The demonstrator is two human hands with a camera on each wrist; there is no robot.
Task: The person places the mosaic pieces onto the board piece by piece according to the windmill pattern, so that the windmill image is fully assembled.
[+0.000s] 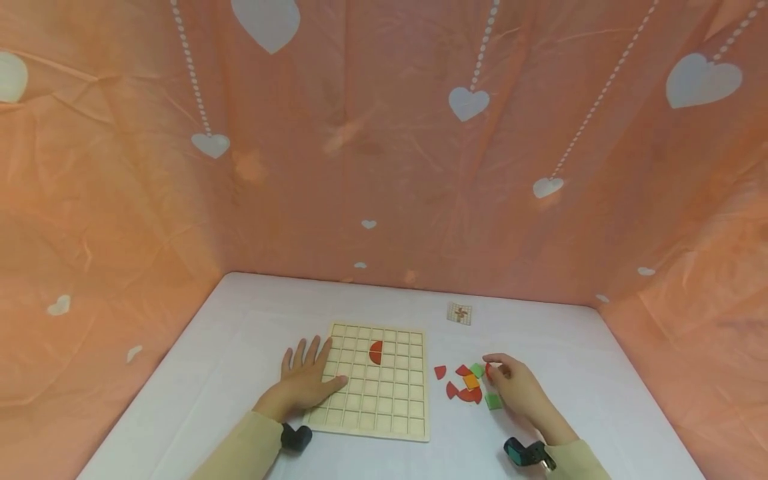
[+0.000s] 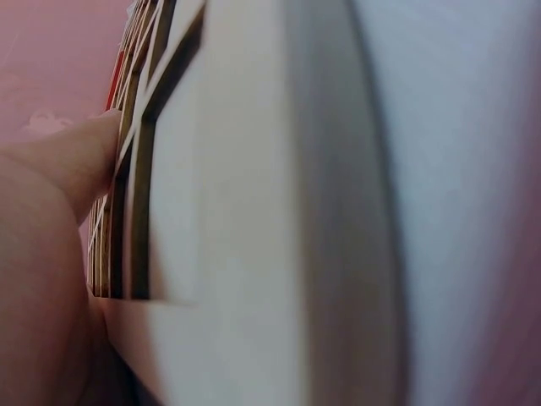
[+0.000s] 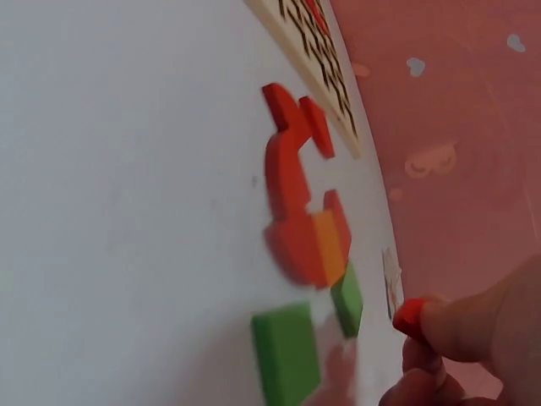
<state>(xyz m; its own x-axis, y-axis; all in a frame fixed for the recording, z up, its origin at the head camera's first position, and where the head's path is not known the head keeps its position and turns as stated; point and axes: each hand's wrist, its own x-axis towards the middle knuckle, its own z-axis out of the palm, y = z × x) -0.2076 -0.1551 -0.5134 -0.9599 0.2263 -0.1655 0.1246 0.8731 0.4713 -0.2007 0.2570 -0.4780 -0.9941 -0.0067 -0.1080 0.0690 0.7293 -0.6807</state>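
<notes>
My left hand [image 1: 303,385] rests on the left side of a wooden grid board [image 1: 414,407], its fingers spread and its thumb lying over the squares. Two red quarter-circle pieces [image 1: 376,357] sit in the board's upper middle, one above the other. Right of the board, my right hand [image 1: 521,390] pinches a small red piece [image 3: 409,316] between thumb and fingers, raised off the table. Beside that hand lie a green square [image 1: 493,401], a second green piece [image 1: 477,370], an orange square [image 1: 471,382] and several loose red pieces [image 1: 441,372]. Fingers partly hide the held piece's shape.
A small card [image 1: 459,314] printed with a grid pattern lies behind the loose pieces. White covering spreads over the table [image 1: 270,300]. An orange curtain [image 1: 408,167] with pale hearts hangs around its back and sides.
</notes>
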